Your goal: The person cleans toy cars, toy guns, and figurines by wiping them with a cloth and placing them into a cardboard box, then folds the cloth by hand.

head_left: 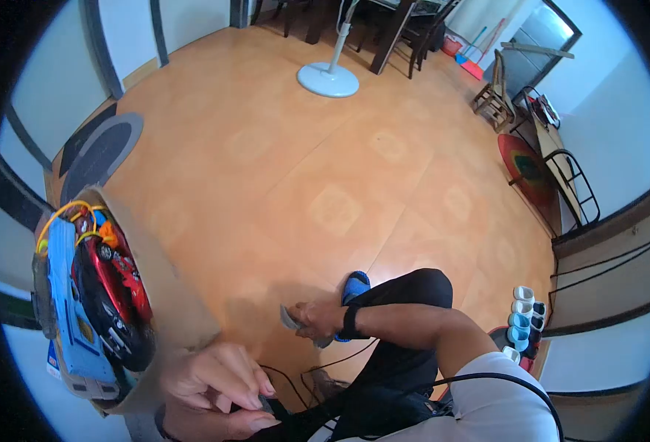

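My left hand (218, 387) is in the lower left, its fingers pinched together around something dark and too small to make out. It is beside a cardboard box (181, 302) filled with toys, among them a red toy car (107, 276), a black toy car (111, 317) and a blue plastic piece (71, 295). My right hand (317, 322) hangs low over the floor near the bottom centre, closed on a small grey object (289, 318) that I cannot identify. A blue slipper (355, 286) is just beyond it.
A white stand base (328, 79) stands on the tiled floor near a dark table and chairs. Several shoes (519, 320) are at the right. A wooden chair (494, 99) and red round board (529, 171) are along the right wall. Black cables (295, 387) run near my legs.
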`<action>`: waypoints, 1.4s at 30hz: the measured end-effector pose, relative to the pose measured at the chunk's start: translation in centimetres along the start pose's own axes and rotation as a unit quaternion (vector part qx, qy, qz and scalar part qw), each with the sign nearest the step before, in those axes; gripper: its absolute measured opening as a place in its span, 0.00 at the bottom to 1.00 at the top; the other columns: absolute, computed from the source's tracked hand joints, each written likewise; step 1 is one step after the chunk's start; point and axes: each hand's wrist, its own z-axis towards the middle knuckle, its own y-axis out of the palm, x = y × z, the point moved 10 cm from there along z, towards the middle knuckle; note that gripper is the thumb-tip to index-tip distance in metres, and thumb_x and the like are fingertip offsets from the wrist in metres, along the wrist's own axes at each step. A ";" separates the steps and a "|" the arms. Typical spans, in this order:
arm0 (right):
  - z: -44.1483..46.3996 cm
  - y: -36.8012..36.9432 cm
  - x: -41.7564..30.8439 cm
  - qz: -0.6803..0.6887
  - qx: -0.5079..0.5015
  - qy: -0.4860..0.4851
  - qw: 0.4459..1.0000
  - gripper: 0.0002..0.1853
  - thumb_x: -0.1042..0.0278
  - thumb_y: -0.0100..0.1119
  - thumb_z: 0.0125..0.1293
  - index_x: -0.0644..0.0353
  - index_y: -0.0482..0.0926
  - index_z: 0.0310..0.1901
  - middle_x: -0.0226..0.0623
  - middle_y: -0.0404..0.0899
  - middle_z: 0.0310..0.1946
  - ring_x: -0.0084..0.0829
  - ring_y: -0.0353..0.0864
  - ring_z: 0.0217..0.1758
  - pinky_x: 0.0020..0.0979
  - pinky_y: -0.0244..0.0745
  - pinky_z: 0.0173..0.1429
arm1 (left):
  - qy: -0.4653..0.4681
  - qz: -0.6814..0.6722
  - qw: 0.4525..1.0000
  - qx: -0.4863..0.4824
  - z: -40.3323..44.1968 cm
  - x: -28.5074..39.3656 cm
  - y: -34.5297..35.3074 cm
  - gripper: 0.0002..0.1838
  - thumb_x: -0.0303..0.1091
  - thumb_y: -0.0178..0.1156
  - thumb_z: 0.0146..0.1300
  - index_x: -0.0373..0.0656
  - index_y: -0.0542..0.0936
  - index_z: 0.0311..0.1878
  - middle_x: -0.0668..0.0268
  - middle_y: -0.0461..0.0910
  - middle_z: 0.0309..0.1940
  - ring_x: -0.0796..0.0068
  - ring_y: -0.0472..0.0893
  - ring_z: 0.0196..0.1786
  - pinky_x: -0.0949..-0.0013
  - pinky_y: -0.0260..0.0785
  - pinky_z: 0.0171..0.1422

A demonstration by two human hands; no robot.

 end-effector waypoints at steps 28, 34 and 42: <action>-2.4 -5.1 -5.1 0.627 0.007 -0.129 0.768 0.20 0.63 0.62 0.66 0.58 0.77 0.58 0.29 0.83 0.50 0.25 0.80 0.52 0.31 0.76 0.57 | -0.137 0.544 0.817 -0.137 -3.0 -15.4 -0.6 0.56 0.44 0.73 0.61 0.32 0.47 0.79 0.35 0.56 0.74 0.36 0.60 0.76 0.48 0.61 0.77; -2.9 -3.5 -6.2 0.589 -0.045 -0.134 0.795 0.25 0.63 0.65 0.63 0.60 0.75 0.61 0.33 0.81 0.53 0.27 0.79 0.56 0.32 0.74 0.62 | -0.232 0.426 0.868 -0.105 -5.1 -16.4 -3.5 0.49 0.27 0.65 0.62 0.39 0.47 0.81 0.43 0.63 0.70 0.49 0.74 0.67 0.55 0.70 0.69; -1.1 -1.1 -6.0 0.515 -0.010 -0.112 0.850 0.24 0.58 0.68 0.60 0.60 0.76 0.55 0.33 0.83 0.45 0.28 0.82 0.48 0.34 0.80 0.46 | -0.275 0.334 0.901 -0.038 -6.2 -19.1 -6.3 0.51 0.22 0.64 0.61 0.39 0.43 0.82 0.51 0.71 0.65 0.63 0.77 0.62 0.61 0.74 0.63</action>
